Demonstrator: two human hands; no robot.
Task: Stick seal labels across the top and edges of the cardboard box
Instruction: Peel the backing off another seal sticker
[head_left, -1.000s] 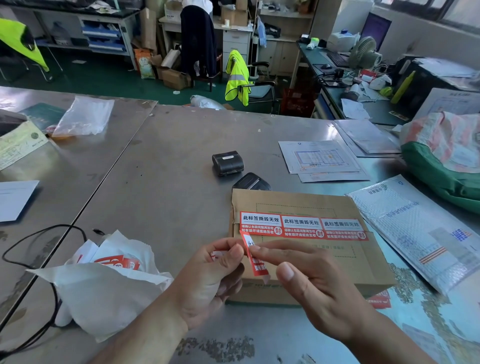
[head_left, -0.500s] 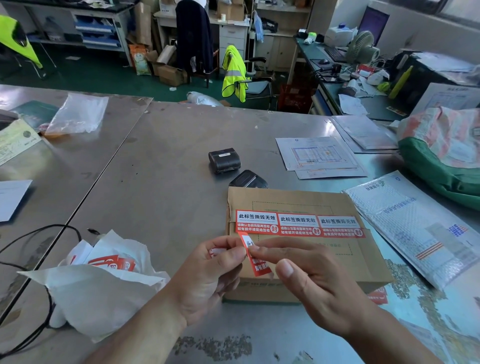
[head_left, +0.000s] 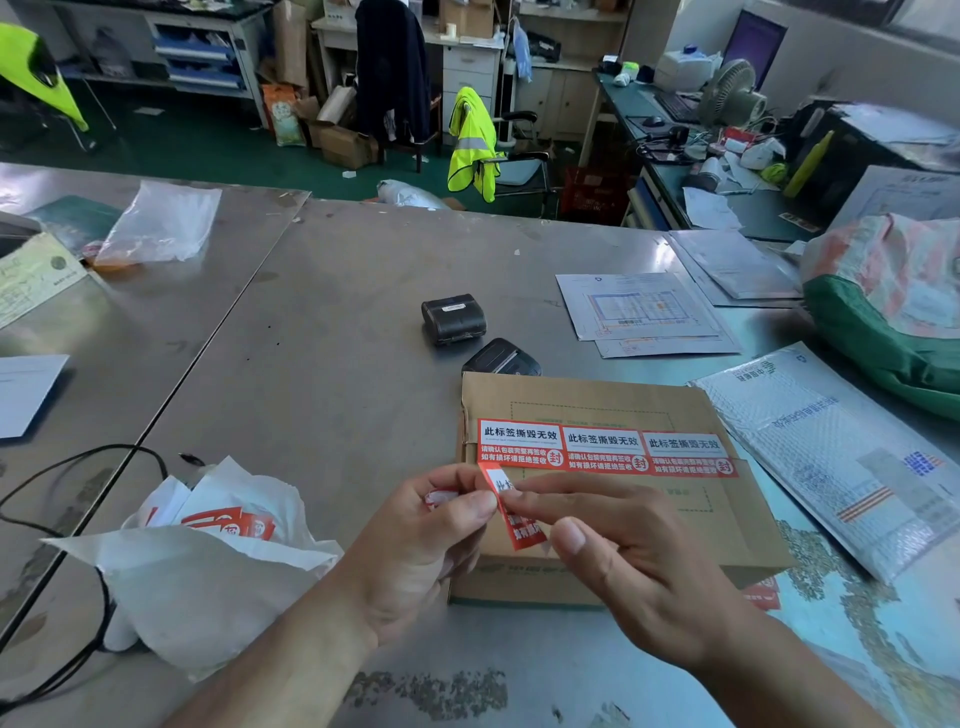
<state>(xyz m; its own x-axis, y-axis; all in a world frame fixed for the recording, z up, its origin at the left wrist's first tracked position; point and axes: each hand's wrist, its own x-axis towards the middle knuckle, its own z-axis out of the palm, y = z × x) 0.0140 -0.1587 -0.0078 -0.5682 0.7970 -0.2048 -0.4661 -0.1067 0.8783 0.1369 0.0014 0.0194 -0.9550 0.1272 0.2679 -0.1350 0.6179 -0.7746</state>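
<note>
Brown and flat, the cardboard box (head_left: 597, 402) lies on the steel table (head_left: 337, 338), just in front of the person. A row of three red-and-white stuck labels (head_left: 605, 452) runs across its top, edge to edge over the flap seam. Above the box's near left corner, both hands meet on one loose seal label (head_left: 519, 527), which hangs tilted, its lower end pointing toward the person. The left hand (head_left: 415, 545) has its fingers curled and pinches the label's upper edge between thumb and forefinger, with a scrap of red-and-white paper tucked in its fingers. The right hand (head_left: 639, 561) pinches the label too, forefinger on the upper end and thumb beside the lower end. A crumpled white bag (head_left: 197, 587) holding more red labels lies to the left. Two small black devices (head_left: 453, 318) sit beyond the box, and a bubble mailer (head_left: 831, 457) lies to its right.
</note>
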